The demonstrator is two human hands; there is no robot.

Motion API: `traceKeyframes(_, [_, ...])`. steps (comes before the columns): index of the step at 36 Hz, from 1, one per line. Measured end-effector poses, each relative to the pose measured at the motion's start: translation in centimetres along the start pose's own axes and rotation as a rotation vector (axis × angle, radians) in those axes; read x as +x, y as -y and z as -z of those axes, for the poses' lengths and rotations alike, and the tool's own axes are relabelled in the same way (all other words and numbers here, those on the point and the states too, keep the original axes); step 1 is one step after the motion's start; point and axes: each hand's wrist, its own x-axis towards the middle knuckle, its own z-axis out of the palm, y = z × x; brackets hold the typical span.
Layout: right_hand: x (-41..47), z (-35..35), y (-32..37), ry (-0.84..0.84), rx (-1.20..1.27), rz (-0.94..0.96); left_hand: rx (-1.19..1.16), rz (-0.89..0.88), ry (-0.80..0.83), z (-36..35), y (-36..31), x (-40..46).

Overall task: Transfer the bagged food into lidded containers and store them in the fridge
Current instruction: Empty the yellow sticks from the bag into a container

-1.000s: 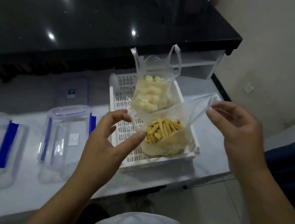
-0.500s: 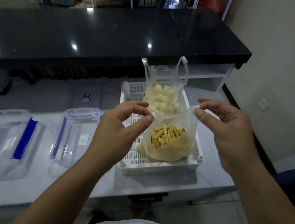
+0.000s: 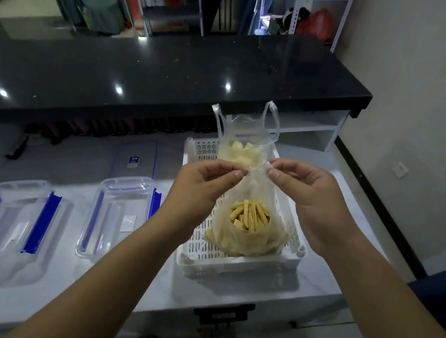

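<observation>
Two hands pinch bag of yellow sticks [image 3: 247,223] at mouth: left hand [image 3: 201,191], right hand [image 3: 305,203], likely gathering film for lift from basket [image 3: 231,264].

On the table [image 3: 315,279] before me a basket [image 3: 233,267] sits to the right. In it are two bags: the near bag [image 3: 243,240], with stick-shaped food, and the far bag [image 3: 244,143] behind it. My left hand [image 3: 201,191] and right hand [image 3: 306,200] meet above the near bag, pinching its top. Left of the basket lie the middle container [image 3: 121,212] and the left container [image 3: 8,219], with a lid [image 3: 134,156] behind the middle one. A raised counter [image 3: 143,77] runs behind everything.
</observation>
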Motion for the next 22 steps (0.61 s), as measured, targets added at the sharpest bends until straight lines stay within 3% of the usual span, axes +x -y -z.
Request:
traceKeyframes(4, [-0.2,0.2,-0.1,0.005,0.039,0.014,0.082,-0.018,-0.063,0.4,0.7,-1.2])
traceKeyframes(8, [-0.2,0.1,0.1,0.017,0.023,0.009,0.425,-0.099,-0.049,0.4,0.6,-1.6])
traceKeyframes(10, [-0.2,0.0,0.2,0.014,0.007,0.006,0.481,-0.081,-0.028,0.0,0.0,-1.4])
traceKeyframes(16, [-0.2,-0.4,0.4,-0.027,-0.022,0.014,0.218,-0.005,0.031,-0.3,-1.4,-0.9])
traceKeyframes(22, [-0.7,-0.9,0.4,-0.011,-0.013,0.030,0.106,0.092,0.093,-0.3,-2.7,-1.0])
